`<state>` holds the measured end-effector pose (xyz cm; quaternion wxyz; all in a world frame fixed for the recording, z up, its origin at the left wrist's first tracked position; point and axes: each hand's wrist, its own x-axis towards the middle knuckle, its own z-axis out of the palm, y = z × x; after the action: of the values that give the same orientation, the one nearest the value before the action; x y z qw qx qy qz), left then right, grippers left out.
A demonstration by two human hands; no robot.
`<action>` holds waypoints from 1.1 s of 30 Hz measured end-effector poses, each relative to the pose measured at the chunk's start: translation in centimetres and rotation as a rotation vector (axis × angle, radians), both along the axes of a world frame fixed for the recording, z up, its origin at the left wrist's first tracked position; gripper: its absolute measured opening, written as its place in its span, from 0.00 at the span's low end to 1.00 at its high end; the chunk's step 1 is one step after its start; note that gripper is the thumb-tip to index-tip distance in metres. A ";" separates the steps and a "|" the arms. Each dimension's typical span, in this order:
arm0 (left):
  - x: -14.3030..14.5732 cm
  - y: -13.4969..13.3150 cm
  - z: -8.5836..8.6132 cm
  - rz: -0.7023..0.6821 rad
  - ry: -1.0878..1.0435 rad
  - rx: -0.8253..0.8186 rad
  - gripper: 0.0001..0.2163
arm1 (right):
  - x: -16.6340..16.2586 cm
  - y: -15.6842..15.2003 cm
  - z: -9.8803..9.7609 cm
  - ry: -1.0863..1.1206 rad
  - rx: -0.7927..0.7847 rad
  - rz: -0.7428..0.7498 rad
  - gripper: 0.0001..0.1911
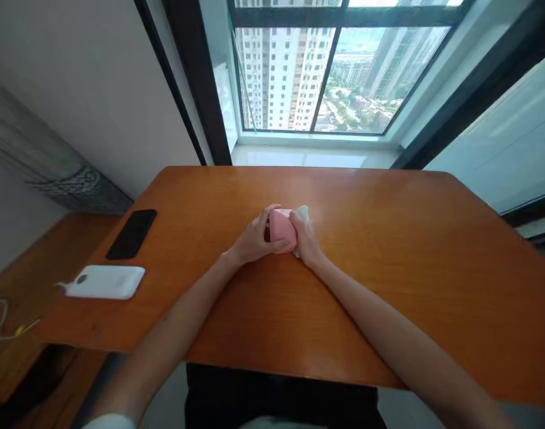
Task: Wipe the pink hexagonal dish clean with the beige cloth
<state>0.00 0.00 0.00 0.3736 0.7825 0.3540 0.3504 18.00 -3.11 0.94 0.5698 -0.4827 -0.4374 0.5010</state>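
A small pink object with rounded edges point(282, 229), perhaps a cup or box, is held between my two hands over the middle of the wooden table point(353, 298). My left hand point(258, 237) grips its left side, thumb along the near edge and fingers over the far side. On the opposite side, my right hand point(305, 238) is closed around a thin white cloth or tissue point(303, 213), its thumb against the pink surface. Most of the white piece is hidden under my right fingers, as is the underside of the pink object.
Toward the table's left edge lie a black phone point(132, 234) and a white power bank or phone point(105, 282) with a short cable. A wooden bench point(13, 345) stands lower at the left. Beyond the far edge is a window point(317, 77), with a grey curtain point(44, 149) at the left.
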 end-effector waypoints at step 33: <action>-0.7 0.5 -0.3 -0.011 0.023 0.274 0.50 | 0.4 0.1 -0.6 -0.063 0.088 -0.016 0.26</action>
<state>-0.72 0.52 -0.32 0.2613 0.8321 0.3026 0.3844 18.43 -2.97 0.29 0.5803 -0.4762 -0.4729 0.4613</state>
